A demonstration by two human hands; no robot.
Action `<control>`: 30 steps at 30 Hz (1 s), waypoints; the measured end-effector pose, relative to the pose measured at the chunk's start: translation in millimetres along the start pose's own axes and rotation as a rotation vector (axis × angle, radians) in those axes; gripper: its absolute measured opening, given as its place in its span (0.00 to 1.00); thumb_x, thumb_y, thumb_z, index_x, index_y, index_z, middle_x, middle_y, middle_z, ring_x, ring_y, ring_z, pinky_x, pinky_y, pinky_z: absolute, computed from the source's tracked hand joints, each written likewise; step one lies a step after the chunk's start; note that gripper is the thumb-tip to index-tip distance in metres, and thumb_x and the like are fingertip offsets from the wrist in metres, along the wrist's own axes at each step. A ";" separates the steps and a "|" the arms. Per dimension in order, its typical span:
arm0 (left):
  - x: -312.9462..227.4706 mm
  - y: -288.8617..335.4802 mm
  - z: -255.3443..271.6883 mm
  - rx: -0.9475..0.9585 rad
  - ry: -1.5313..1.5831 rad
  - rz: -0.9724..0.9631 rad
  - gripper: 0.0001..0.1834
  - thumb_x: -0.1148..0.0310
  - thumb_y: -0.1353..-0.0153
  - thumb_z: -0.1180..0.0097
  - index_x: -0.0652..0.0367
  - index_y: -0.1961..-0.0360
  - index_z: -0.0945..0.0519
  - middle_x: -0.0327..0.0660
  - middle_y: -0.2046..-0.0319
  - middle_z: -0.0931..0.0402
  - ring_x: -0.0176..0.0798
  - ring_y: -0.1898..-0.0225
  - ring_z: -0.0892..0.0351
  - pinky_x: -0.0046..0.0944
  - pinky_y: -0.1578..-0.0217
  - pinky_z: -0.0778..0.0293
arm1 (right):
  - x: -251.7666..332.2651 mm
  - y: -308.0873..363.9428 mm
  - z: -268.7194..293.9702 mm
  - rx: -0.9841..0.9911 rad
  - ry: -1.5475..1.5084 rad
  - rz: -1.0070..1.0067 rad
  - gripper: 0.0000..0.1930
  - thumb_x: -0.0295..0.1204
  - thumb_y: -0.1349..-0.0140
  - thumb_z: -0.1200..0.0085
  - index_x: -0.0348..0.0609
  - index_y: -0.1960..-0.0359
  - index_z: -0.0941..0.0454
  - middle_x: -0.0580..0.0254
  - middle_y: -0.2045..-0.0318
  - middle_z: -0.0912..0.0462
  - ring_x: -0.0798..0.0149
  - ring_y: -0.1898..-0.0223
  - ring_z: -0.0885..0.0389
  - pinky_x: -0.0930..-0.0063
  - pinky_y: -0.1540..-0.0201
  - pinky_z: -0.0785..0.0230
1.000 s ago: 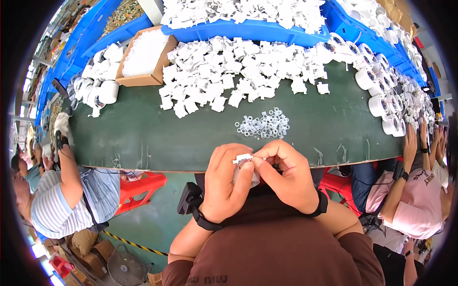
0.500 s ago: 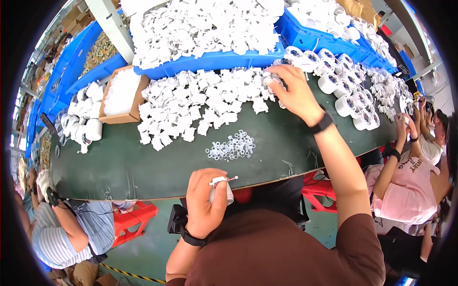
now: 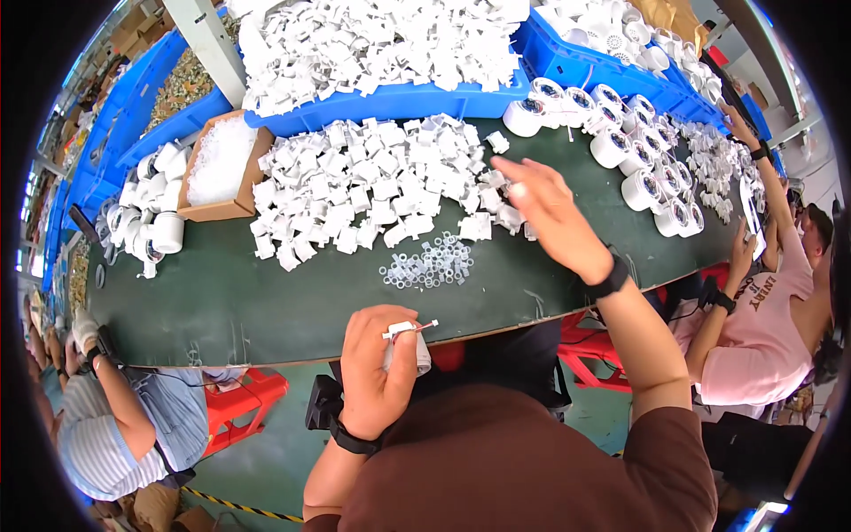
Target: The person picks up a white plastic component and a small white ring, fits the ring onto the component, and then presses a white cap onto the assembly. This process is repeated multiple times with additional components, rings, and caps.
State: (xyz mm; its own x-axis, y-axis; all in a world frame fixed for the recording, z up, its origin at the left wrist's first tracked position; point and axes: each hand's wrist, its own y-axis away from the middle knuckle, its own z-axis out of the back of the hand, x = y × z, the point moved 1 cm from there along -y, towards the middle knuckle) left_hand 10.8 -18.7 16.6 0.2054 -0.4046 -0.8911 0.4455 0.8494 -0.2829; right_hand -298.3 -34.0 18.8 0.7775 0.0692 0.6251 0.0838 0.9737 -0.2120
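My left hand [image 3: 377, 368] is closed around a small white cylindrical housing [image 3: 419, 355] near the table's front edge. A thin red wire with a tiny white connector [image 3: 433, 324] sticks out of its top. Much of the housing is hidden by my fingers. Over the right end of a pile of small white plastic clips [image 3: 355, 182] hovers my right hand [image 3: 558, 217], fingers stretched out and thumb apart, slightly blurred. One loose white clip [image 3: 498, 142] lies just beyond its fingertips. Between my hands and the pile is a small heap of translucent rings [image 3: 430, 263].
Blue bins [image 3: 399, 103] of white parts line the back. Rows of round white units [image 3: 612, 149] stand at right, white caps [image 3: 164, 232] and a cardboard box [image 3: 217, 209] at left. Co-workers sit on both sides, one in a pink shirt [image 3: 753, 337].
My right hand has drawn back toward me from the back of the table, uncovering a round white unit and a loose clip. My left hand keeps its hold on the housing.
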 end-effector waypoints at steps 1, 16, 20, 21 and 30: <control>0.5 0.1 0.6 -0.008 -0.007 -0.010 0.04 0.73 0.33 0.45 0.62 0.60 0.20 0.46 0.57 0.18 0.49 0.57 0.23 0.44 0.54 0.28 | 2.9 6.5 8.3 -0.022 -0.199 -0.074 0.24 0.46 0.20 0.60 0.50 0.30 0.27 0.58 0.33 0.28 0.56 0.27 0.40 0.63 0.25 0.52; -5.2 -1.8 -0.7 0.001 -0.063 0.020 0.04 0.75 0.34 0.44 0.62 0.61 0.19 0.47 0.57 0.17 0.49 0.57 0.22 0.44 0.54 0.27 | 19.5 53.7 10.1 -0.124 0.273 0.111 0.15 0.19 0.36 0.41 0.43 0.47 0.21 0.60 0.59 0.17 0.54 0.60 0.16 0.64 0.56 0.22; -8.5 -1.0 -3.1 0.043 0.054 0.070 0.08 0.74 0.31 0.50 0.66 0.62 0.19 0.49 0.53 0.18 0.44 0.54 0.21 0.41 0.49 0.27 | 50.3 60.8 11.8 0.154 -0.775 -0.324 0.13 0.18 0.31 0.43 0.38 0.46 0.24 0.65 0.60 0.17 0.76 0.63 0.19 0.81 0.59 0.26; -8.9 -1.4 -6.3 0.065 0.103 0.074 0.09 0.74 0.31 0.50 0.66 0.61 0.19 0.50 0.51 0.17 0.44 0.53 0.21 0.41 0.48 0.27 | 65.0 64.2 7.6 0.182 -0.873 -0.309 0.13 0.18 0.31 0.43 0.38 0.46 0.24 0.64 0.59 0.17 0.75 0.62 0.19 0.81 0.59 0.25; -9.9 -2.6 -5.2 0.140 0.132 0.010 0.09 0.70 0.31 0.47 0.62 0.60 0.17 0.48 0.57 0.17 0.45 0.60 0.22 0.41 0.55 0.28 | 98.6 74.3 -42.0 0.108 -0.611 -0.018 0.17 0.14 0.34 0.42 0.36 0.44 0.20 0.56 0.56 0.17 0.69 0.55 0.16 0.74 0.53 0.20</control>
State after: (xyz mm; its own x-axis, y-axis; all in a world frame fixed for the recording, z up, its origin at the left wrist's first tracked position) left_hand 3.1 -15.1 24.4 0.0983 -0.3408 -0.9350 0.5628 0.7939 -0.2302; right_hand -189.3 36.1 33.1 0.2770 0.1332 0.9516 0.0053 0.9901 -0.1401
